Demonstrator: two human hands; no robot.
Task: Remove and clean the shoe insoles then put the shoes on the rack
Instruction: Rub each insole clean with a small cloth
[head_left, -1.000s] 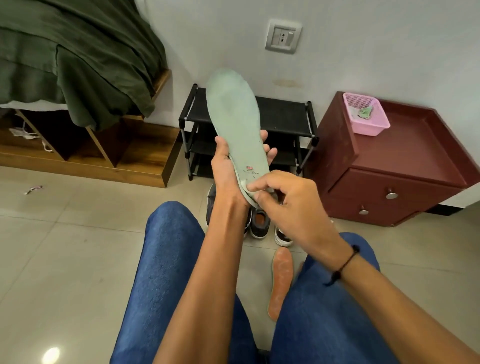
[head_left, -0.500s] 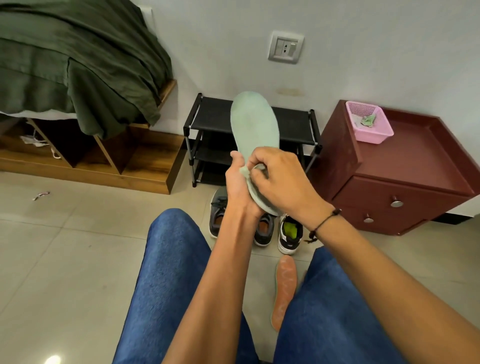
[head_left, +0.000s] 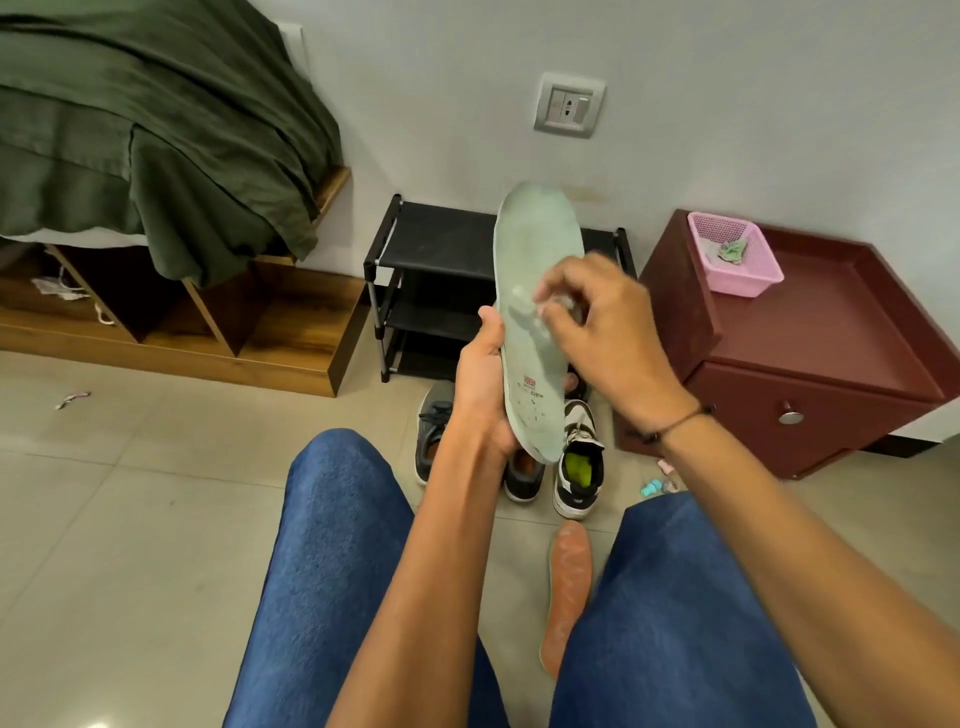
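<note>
The left hand (head_left: 480, 384) grips the pale green insole (head_left: 535, 312) upright in front of the black rack (head_left: 441, 249). The right hand (head_left: 597, 322) pinches a blurred wipe (head_left: 558, 304) against its face. Shoes (head_left: 576, 457) and an orange insole (head_left: 566, 592) lie on the floor (head_left: 130, 519).

We hold the pale green foam insole (head_left: 535, 332) upright between our hands, left hand (head_left: 480, 384) at its left edge, right hand (head_left: 597, 322) on its face. Behind them stands the black three-tier shoe rack (head_left: 431, 270); below them the shoes (head_left: 576, 462) sit on the floor. Nearer us lies the orange insole (head_left: 566, 592). Right of our right hand, the pink plastic basket (head_left: 737, 260) rests on the dark red wooden cabinet (head_left: 831, 332).
</note>
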